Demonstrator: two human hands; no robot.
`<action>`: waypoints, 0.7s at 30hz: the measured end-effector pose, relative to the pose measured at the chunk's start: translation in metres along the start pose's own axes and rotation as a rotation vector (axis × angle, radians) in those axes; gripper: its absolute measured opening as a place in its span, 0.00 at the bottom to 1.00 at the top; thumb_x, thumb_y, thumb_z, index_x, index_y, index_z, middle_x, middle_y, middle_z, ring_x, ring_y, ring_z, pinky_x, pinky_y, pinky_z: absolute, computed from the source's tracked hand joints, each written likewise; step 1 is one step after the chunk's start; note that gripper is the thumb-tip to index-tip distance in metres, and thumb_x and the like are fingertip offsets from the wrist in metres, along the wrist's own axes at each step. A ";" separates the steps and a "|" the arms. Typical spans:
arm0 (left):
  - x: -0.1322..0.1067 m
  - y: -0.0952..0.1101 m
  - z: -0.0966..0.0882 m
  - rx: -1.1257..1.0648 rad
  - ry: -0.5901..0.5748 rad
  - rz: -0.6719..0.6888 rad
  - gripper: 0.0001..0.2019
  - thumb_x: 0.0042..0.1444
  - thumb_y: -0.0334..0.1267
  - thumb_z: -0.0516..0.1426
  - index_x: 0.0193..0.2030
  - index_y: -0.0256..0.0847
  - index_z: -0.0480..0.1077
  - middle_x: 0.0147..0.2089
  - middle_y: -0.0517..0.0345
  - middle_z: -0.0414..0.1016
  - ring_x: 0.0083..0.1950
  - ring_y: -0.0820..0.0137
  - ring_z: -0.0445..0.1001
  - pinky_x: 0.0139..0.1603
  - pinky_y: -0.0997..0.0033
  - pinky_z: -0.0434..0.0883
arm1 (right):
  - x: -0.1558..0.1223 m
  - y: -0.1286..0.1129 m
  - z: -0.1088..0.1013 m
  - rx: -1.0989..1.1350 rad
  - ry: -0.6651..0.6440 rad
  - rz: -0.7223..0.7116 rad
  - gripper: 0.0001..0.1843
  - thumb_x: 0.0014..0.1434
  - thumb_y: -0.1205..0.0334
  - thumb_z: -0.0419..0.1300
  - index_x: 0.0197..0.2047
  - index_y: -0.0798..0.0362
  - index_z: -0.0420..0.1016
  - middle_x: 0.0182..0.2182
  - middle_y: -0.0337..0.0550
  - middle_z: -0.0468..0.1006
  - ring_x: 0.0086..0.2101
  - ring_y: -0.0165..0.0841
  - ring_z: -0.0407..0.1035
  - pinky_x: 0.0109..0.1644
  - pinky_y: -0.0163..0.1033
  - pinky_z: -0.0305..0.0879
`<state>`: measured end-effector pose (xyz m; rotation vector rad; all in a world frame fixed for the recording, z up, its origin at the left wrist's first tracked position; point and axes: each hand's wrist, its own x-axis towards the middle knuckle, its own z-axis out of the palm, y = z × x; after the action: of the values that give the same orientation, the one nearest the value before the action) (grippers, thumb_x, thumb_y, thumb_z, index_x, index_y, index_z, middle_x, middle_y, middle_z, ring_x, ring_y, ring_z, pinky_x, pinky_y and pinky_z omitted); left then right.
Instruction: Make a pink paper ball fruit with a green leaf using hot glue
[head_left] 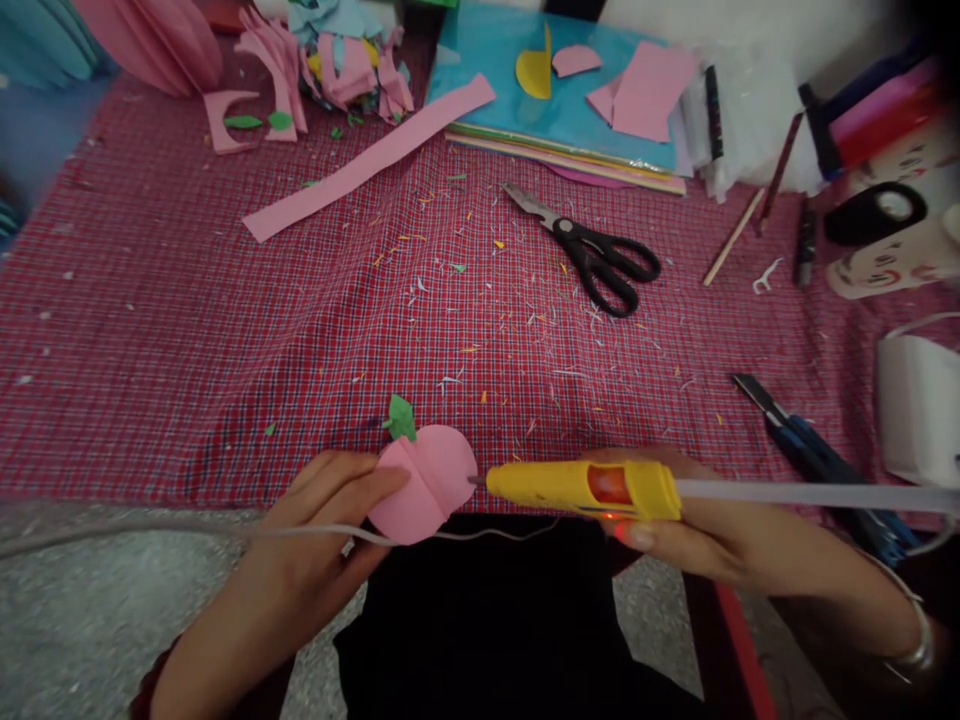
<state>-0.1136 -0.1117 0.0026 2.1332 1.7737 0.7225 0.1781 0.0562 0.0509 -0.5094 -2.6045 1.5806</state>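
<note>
Near the table's front edge, my left hand [315, 530] grips a pink paper fruit [442, 465] by its left side. The fruit has a crease down its middle and a green paper leaf [402, 416] on top. My right hand [690, 535] is closed round a yellow hot glue gun [547, 484], its fingers partly hidden behind the body. A red light glows under the gun. Its nozzle points left and meets, or nearly meets, the fruit's right edge. From the gun's back a long translucent glue stick [810, 494] sticks out to the right.
Black-handled scissors [592, 250] lie mid-table among paper snippets. A utility knife [810, 445] rests at right, near a white box [919, 405]. A pink strip [367, 160], paper sheets [480, 60] and scraps [345, 70] lie farther back. A pale cord [187, 530] runs along the front edge.
</note>
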 end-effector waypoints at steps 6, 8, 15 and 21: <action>0.003 0.002 0.000 0.001 0.003 0.010 0.13 0.61 0.32 0.54 0.53 0.42 0.66 0.45 0.53 0.72 0.44 0.65 0.72 0.43 0.64 0.73 | 0.012 0.001 0.001 -0.032 0.023 0.079 0.20 0.69 0.50 0.48 0.38 0.56 0.71 0.31 0.46 0.74 0.31 0.32 0.68 0.34 0.37 0.66; 0.003 0.002 0.000 0.000 0.001 0.009 0.13 0.62 0.33 0.55 0.53 0.42 0.66 0.46 0.53 0.71 0.44 0.65 0.72 0.44 0.64 0.73 | 0.021 -0.001 0.004 -0.034 0.044 0.092 0.21 0.69 0.48 0.48 0.38 0.56 0.71 0.32 0.45 0.75 0.30 0.32 0.68 0.34 0.36 0.67; 0.001 0.002 0.001 -0.027 -0.025 -0.022 0.15 0.60 0.32 0.56 0.54 0.45 0.65 0.46 0.55 0.73 0.44 0.66 0.72 0.44 0.64 0.72 | 0.020 -0.006 0.001 -0.022 -0.081 -0.026 0.15 0.69 0.53 0.50 0.40 0.53 0.71 0.34 0.43 0.75 0.33 0.32 0.69 0.38 0.36 0.67; 0.000 0.000 0.003 -0.035 -0.014 -0.012 0.16 0.60 0.34 0.57 0.54 0.46 0.65 0.47 0.55 0.74 0.45 0.64 0.73 0.44 0.63 0.72 | 0.023 -0.006 0.002 -0.055 0.009 0.035 0.15 0.68 0.54 0.50 0.38 0.53 0.71 0.33 0.43 0.74 0.31 0.32 0.68 0.38 0.37 0.68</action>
<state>-0.1125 -0.1115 -0.0001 2.0980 1.7518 0.7281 0.1543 0.0596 0.0520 -0.5680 -2.6535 1.5159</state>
